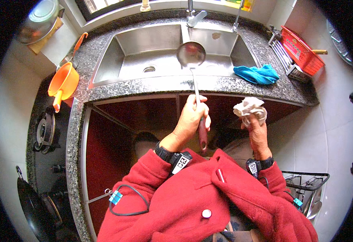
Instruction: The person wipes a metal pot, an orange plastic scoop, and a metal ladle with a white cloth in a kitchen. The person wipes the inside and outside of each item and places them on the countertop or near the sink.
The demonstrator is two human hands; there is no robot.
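My left hand (191,116) grips a metal ladle (191,54) where its thin shaft meets the dark red handle. The ladle's round bowl points away from me, over the near middle of the stainless steel double sink (104,66). Crumpled in the fingers of my right hand (258,136) is a whitish cloth (249,109); whether it is fabric or paper is hard to tell. This hand is raised in front of the counter's edge, to the right of the ladle and apart from it.
A blue cloth (256,74) lies at the sink's right front corner. An orange dipper (63,81) stands left, near a gas burner (45,130) and a black wok (33,205). Right of the sink are a red plastic basket (299,50) and a rack (282,53). The faucet (191,18) rises behind.
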